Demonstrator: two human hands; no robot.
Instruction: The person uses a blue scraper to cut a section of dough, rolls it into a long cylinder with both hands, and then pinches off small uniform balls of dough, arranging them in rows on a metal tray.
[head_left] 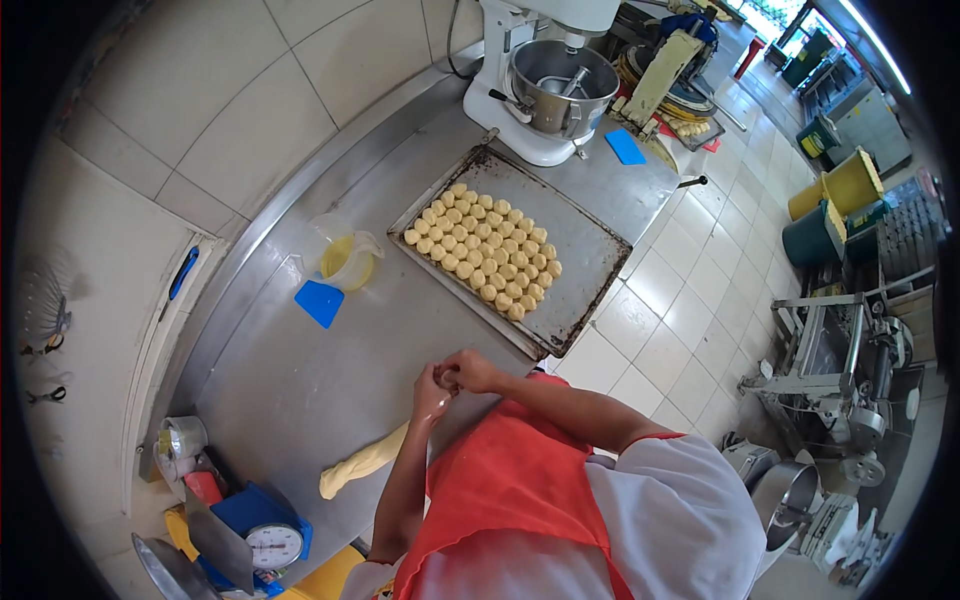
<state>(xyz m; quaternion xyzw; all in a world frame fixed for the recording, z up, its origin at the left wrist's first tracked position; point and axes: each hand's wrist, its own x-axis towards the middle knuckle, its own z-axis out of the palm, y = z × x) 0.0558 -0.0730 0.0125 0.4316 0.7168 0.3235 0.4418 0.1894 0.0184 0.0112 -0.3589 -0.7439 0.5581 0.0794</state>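
My left hand (430,394) and my right hand (472,371) meet over the steel table's front edge, close to my red apron. Both have their fingers closed together. A small pale bit shows between them, but the fingers hide most of it. A long, soft roll of yellowish dough (362,466) lies on the table beside my left forearm, which covers one end of it. Beyond my hands is a worn metal baking tray (582,262). Small round dough balls (480,245) stand on it in close rows, filling its left part.
Left of the tray, a clear jug (350,268) with yellow liquid stands beside a blue scraper (320,303). A stand mixer (545,90) is at the back, with another blue scraper (625,147) to its right. A blue dial scale (272,545) sits at the near left.
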